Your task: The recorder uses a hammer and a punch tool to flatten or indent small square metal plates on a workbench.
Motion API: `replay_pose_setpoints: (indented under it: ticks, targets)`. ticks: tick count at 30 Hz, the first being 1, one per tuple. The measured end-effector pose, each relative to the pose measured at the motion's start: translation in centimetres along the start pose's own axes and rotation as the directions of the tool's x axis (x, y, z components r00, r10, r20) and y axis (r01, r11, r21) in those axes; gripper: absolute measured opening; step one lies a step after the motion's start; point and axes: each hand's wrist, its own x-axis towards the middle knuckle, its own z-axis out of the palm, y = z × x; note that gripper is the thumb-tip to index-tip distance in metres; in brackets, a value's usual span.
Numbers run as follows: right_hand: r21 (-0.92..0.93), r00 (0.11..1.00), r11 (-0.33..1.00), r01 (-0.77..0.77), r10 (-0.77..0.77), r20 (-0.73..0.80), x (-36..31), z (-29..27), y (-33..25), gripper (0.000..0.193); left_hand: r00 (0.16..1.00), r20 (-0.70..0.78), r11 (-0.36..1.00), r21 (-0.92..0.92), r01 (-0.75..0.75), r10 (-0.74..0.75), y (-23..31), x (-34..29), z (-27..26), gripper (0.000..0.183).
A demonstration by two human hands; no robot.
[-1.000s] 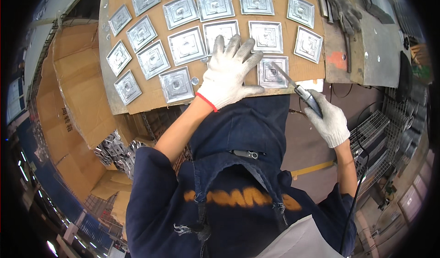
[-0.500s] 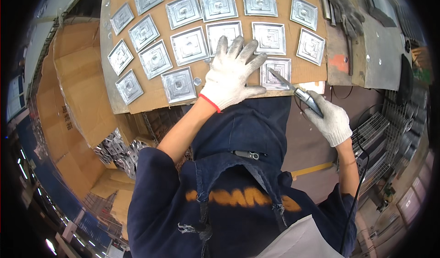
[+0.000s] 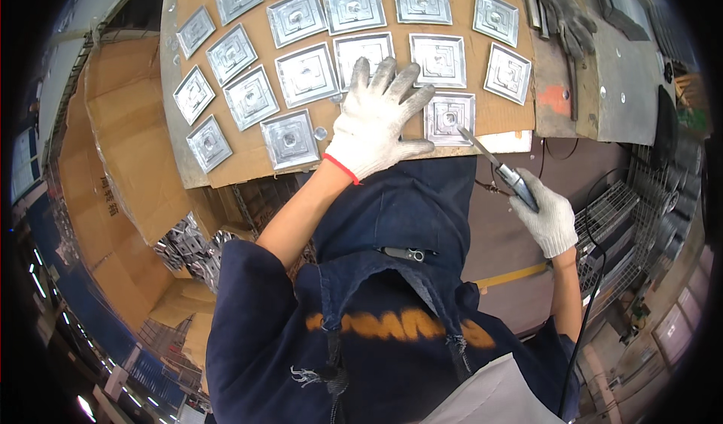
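Observation:
My left hand, in a white knitted glove with a red cuff and greyed fingertips, lies flat with its fingers spread. It rests over the cardboard and the lower part of a square metal plate. My gloved right hand is wrapped round the silver handle of a file-like tool with a narrow flat blade. The blade's tip reaches the lower right part of the nearest square plate, which has a raised rim and a round centre. Whether the tip touches it, I cannot tell.
Several similar plates lie in rows on the cardboard-covered table. Grey gloves and metal bars are at the right. A large cardboard box stands at the left, near a heap of metal parts. A wire rack is at the lower right.
My right hand has drawn the tool down and slightly right, so its tip has moved from the plate's upper middle toward its lower right. My left hand stays spread in place.

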Motion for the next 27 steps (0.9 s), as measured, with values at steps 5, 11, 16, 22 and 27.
replay_pose_setpoints:
  ticks: [5, 11, 16, 22, 27]
  targets:
    - [-0.027, 1.000, 0.999, 0.025, -0.026, -0.018, -0.3, 0.0, -0.3, 0.055, 1.000, 0.010, 1.000, -0.001, 0.003, -0.003, 0.0, -0.2, -0.1, 0.086]
    - [-0.032, 0.999, 0.999, -0.030, 0.031, 0.026, -0.6, -0.6, -0.3, 0.054, 1.000, 0.002, 1.000, -0.006, 0.010, -0.010, 0.0, -0.2, -0.1, 0.086]
    - [-0.035, 1.000, 0.999, 0.005, -0.005, 0.006, 0.0, -0.3, -0.5, 0.056, 1.000, 0.009, 1.000, 0.007, 0.007, -0.007, -0.1, -0.2, -0.1, 0.087]
    - [-0.019, 0.996, 0.999, 0.041, -0.040, 0.076, 0.4, -0.1, -2.2, 0.057, 1.000, -0.001, 1.000, 0.003, 0.002, -0.002, -0.3, -0.3, 0.2, 0.086]
    - [-0.076, 0.996, 0.996, 0.046, -0.040, 0.080, 0.8, 0.2, -2.3, 0.058, 1.000, -0.019, 1.000, -0.011, 0.004, -0.004, 0.1, -0.1, 0.1, 0.086]
